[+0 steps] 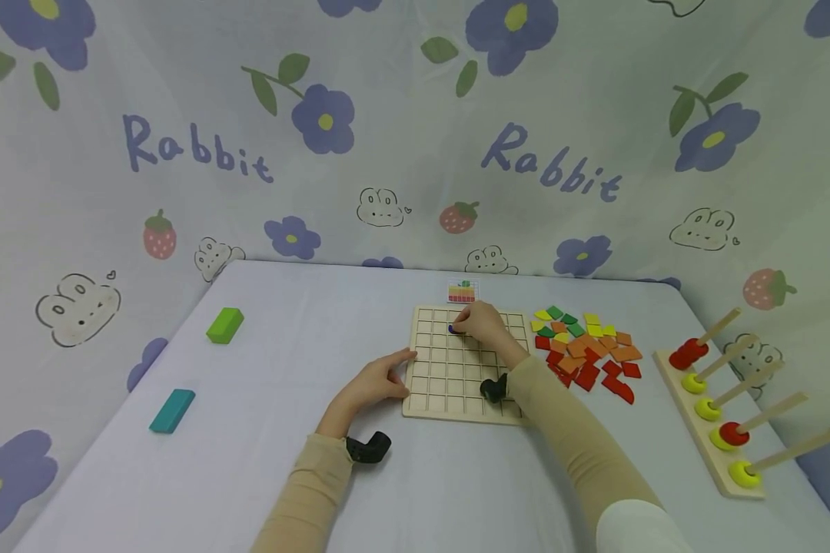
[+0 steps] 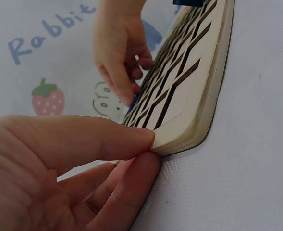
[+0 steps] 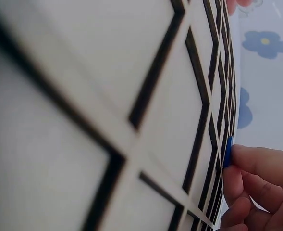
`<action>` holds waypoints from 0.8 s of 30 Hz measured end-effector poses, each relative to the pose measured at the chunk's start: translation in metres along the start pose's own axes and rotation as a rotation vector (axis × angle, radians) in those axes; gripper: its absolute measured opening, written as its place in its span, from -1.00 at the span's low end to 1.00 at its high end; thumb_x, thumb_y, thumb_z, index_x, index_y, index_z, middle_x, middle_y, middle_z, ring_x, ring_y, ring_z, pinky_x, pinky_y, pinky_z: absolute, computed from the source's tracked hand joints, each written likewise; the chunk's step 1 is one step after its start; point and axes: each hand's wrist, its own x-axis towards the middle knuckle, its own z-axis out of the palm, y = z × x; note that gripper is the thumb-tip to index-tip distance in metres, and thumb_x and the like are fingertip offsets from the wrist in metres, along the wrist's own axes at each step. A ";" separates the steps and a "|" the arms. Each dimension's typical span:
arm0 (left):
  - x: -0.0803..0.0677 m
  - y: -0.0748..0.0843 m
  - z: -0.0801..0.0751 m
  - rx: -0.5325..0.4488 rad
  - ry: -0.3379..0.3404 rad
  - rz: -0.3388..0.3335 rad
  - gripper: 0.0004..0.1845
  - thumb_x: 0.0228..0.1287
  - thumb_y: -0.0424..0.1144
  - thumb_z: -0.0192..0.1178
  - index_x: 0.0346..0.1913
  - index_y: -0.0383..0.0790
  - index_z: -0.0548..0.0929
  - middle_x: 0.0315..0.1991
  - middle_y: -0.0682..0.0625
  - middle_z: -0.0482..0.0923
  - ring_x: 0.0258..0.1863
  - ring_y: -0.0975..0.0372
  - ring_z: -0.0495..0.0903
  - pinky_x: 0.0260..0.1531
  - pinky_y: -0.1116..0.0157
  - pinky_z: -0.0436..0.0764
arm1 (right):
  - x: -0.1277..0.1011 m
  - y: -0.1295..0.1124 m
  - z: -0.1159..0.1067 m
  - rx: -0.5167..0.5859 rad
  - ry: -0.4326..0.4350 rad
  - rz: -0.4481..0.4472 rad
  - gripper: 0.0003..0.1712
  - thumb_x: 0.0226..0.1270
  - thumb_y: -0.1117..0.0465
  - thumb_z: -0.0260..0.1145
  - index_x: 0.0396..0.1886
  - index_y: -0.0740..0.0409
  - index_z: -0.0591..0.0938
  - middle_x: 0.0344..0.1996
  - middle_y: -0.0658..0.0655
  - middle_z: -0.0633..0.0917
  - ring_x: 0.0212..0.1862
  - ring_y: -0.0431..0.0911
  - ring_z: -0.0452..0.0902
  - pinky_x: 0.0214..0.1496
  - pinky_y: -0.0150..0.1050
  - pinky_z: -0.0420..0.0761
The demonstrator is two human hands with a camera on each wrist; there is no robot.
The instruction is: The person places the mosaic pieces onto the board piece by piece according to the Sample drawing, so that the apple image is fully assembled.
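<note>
The grid board (image 1: 451, 369) is made of pale, smooth, matt wood. White, finely woven cloth (image 2: 252, 125) is laid beneath it over the table (image 1: 283, 330), and printed cloth (image 1: 415, 115) is hung behind it. To its right, faintly glossy rings (image 1: 708, 408) are carried on a bare-wood peg stand (image 1: 702, 430); to its left, matt, smooth-faced blocks (image 1: 225, 326) are placed

At the left of the white tabletop (image 1: 270, 330), a light green block (image 1: 225, 326) lies farther back than a teal block (image 1: 172, 411), the two well apart. Near the right edge, a wooden base (image 1: 700, 428) carries five pegs (image 1: 778, 411) threaded with red and yellow rings (image 1: 708, 408), the red ones only on the farthest peg and the second nearest. Behind hangs a pale backdrop (image 1: 415, 153) printed with purple flowers, strawberries, rabbit faces and the word "Rabbit".
</note>
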 end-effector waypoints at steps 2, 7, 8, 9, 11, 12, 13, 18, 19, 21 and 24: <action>0.000 0.000 0.000 0.001 -0.001 0.004 -0.24 -0.05 -0.49 0.27 0.32 -0.21 0.33 0.19 -0.08 0.40 -0.50 0.27 0.45 -0.44 0.35 0.44 | 0.000 0.000 0.000 0.013 -0.001 0.003 -0.84 0.18 0.17 0.31 -0.36 0.15 0.73 -0.33 0.08 0.70 -0.36 -0.11 0.52 -0.32 -0.26 0.47; 0.001 0.001 0.000 0.004 -0.006 0.013 -0.24 -0.05 -0.48 0.28 0.32 -0.24 0.32 0.10 -0.11 0.44 -0.51 0.28 0.44 -0.46 0.37 0.44 | -0.002 -0.001 -0.001 0.022 0.006 0.003 -0.83 0.21 0.17 0.29 -0.32 0.15 0.72 -0.29 0.09 0.69 -0.31 -0.08 0.53 -0.25 -0.22 0.48; 0.001 0.001 0.000 0.003 -0.007 0.016 -0.24 -0.05 -0.48 0.28 0.32 -0.25 0.32 0.12 -0.12 0.43 -0.51 0.28 0.44 -0.46 0.36 0.44 | -0.003 -0.001 -0.002 0.027 0.009 0.003 -0.83 0.21 0.16 0.28 -0.31 0.15 0.72 -0.28 0.10 0.68 -0.29 -0.07 0.53 -0.24 -0.20 0.48; 0.000 0.001 0.000 -0.002 -0.009 0.019 -0.24 -0.05 -0.48 0.28 0.32 -0.26 0.32 0.11 -0.14 0.44 -0.51 0.28 0.44 -0.46 0.36 0.44 | -0.004 0.000 -0.003 0.038 0.014 0.008 -0.83 0.22 0.16 0.28 -0.30 0.14 0.71 -0.27 0.10 0.67 -0.27 -0.06 0.52 -0.22 -0.19 0.48; 0.001 0.000 0.000 -0.007 -0.015 0.022 -0.23 -0.06 -0.48 0.29 0.32 -0.26 0.31 0.09 -0.16 0.45 -0.51 0.28 0.44 -0.45 0.35 0.44 | -0.005 0.004 -0.007 0.061 0.035 0.010 -0.82 0.23 0.14 0.26 -0.29 0.13 0.71 -0.24 0.11 0.65 -0.23 -0.03 0.50 -0.18 -0.17 0.47; 0.001 0.000 0.000 -0.011 -0.016 0.026 -0.23 -0.06 -0.48 0.29 0.32 -0.27 0.31 0.11 -0.17 0.45 -0.51 0.28 0.44 -0.45 0.35 0.43 | -0.007 0.007 -0.011 0.076 0.046 0.010 -0.81 0.24 0.14 0.25 -0.27 0.13 0.70 -0.23 0.13 0.64 -0.21 -0.01 0.50 -0.17 -0.15 0.47; 0.001 0.000 0.000 -0.011 -0.016 0.029 -0.23 -0.06 -0.48 0.29 0.32 -0.27 0.31 0.07 -0.19 0.47 -0.51 0.28 0.44 -0.45 0.35 0.43 | -0.008 0.010 -0.014 0.088 0.061 0.003 -0.80 0.25 0.15 0.24 -0.25 0.14 0.70 -0.22 0.14 0.64 -0.20 0.00 0.50 -0.16 -0.13 0.47; -0.001 0.000 0.000 -0.006 -0.004 0.030 -0.23 -0.07 -0.49 0.27 0.32 -0.27 0.32 0.24 -0.16 0.36 -0.49 0.28 0.45 -0.42 0.35 0.44 | -0.017 0.029 -0.034 0.156 0.125 0.006 -0.76 0.26 0.18 0.22 -0.15 0.20 0.67 -0.18 0.22 0.63 -0.16 0.06 0.50 -0.14 -0.09 0.47; -0.001 -0.001 0.000 -0.003 -0.003 0.028 -0.24 -0.07 -0.49 0.26 0.32 -0.27 0.32 0.26 -0.16 0.34 -0.49 0.28 0.45 -0.41 0.35 0.44 | -0.019 0.033 -0.038 0.166 0.135 0.015 -0.74 0.27 0.18 0.22 -0.13 0.22 0.66 -0.17 0.23 0.62 -0.17 0.07 0.50 -0.14 -0.09 0.48; 0.000 -0.002 0.000 -0.001 -0.001 0.030 -0.24 -0.07 -0.49 0.26 0.32 -0.26 0.33 0.35 -0.13 0.22 -0.48 0.27 0.45 -0.41 0.34 0.44 | -0.023 0.044 -0.046 0.203 0.156 0.046 -0.72 0.27 0.20 0.20 -0.10 0.25 0.64 -0.13 0.27 0.61 -0.13 0.10 0.49 -0.13 -0.08 0.47; 0.002 -0.004 0.001 -0.002 -0.006 0.040 -0.24 -0.08 -0.49 0.27 0.31 -0.28 0.33 0.36 -0.14 0.19 -0.48 0.28 0.45 -0.41 0.34 0.44 | -0.029 0.060 -0.058 0.247 0.183 0.107 -0.69 0.29 0.19 0.18 -0.06 0.28 0.62 -0.07 0.31 0.58 -0.09 0.12 0.47 -0.12 -0.08 0.47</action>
